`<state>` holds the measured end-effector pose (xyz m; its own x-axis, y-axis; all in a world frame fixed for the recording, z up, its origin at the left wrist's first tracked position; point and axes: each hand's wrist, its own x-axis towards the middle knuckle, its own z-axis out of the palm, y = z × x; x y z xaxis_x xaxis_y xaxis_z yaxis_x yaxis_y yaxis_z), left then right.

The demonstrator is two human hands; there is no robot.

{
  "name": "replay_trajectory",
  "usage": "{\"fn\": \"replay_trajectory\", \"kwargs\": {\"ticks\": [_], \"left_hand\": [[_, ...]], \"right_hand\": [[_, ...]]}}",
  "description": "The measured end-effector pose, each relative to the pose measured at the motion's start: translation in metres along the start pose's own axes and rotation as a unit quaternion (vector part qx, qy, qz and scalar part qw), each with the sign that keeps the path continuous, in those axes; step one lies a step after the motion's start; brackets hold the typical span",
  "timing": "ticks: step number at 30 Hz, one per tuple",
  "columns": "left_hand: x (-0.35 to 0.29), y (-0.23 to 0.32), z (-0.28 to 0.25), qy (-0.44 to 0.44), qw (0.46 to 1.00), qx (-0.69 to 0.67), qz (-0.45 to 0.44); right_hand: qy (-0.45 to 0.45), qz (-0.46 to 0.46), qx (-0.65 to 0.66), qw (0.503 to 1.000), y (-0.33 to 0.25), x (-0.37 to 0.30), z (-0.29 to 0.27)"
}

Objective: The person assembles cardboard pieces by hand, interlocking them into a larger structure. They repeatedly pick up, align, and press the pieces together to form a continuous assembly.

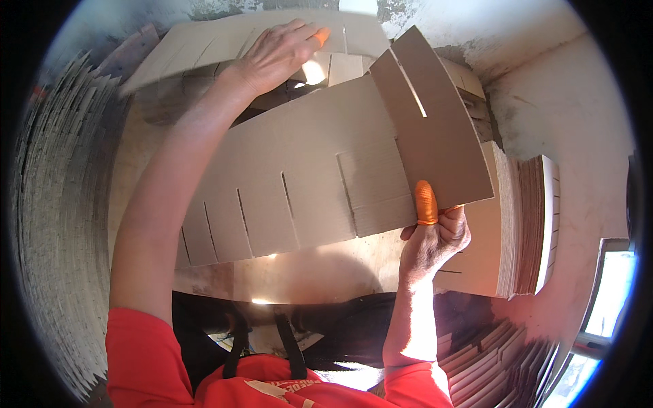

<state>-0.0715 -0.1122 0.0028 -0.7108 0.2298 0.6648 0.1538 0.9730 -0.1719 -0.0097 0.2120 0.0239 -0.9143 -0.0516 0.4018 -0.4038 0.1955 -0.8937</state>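
A long slotted cardboard sheet (306, 163) spans the middle of the view, tilted, with a row of slits along its near edge. At its right end a darker cardboard panel (442, 115) with one long slit stands at an angle; I cannot tell whether it is folded from the sheet or separate. My right hand (439, 234), an orange cover on its thumb, pinches the near right corner where both meet. At the far side, my left hand (282, 54) has closed fingers at another slotted cardboard sheet (204, 51); an orange cover shows on one digit.
Tall stacks of cardboard (61, 224) rise at the left. To the right, a bundle of cardboard sheets (527, 224) stands by the wall (578, 136). More cardboard pieces (490, 360) lie at the lower right. Under the held sheet is a wooden tabletop (306, 275).
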Motion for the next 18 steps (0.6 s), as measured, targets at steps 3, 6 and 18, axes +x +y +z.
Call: {"fn": "replay_trajectory", "kwargs": {"ticks": [3, 6, 18], "left_hand": [[0.017, 0.003, -0.012, -0.001, 0.993, 0.12, -0.004], [0.027, 0.012, -0.027, -0.068, 0.984, 0.16, -0.024], [0.03, 0.031, -0.053, 0.046, 0.99, 0.125, 0.049]], "right_hand": [[-0.001, -0.039, -0.004, 0.999, -0.001, -0.003, 0.004], [-0.02, -0.056, -0.007, 0.998, 0.003, -0.005, 0.003], [-0.068, -0.095, 0.003, 0.993, -0.001, -0.016, 0.0]]}}
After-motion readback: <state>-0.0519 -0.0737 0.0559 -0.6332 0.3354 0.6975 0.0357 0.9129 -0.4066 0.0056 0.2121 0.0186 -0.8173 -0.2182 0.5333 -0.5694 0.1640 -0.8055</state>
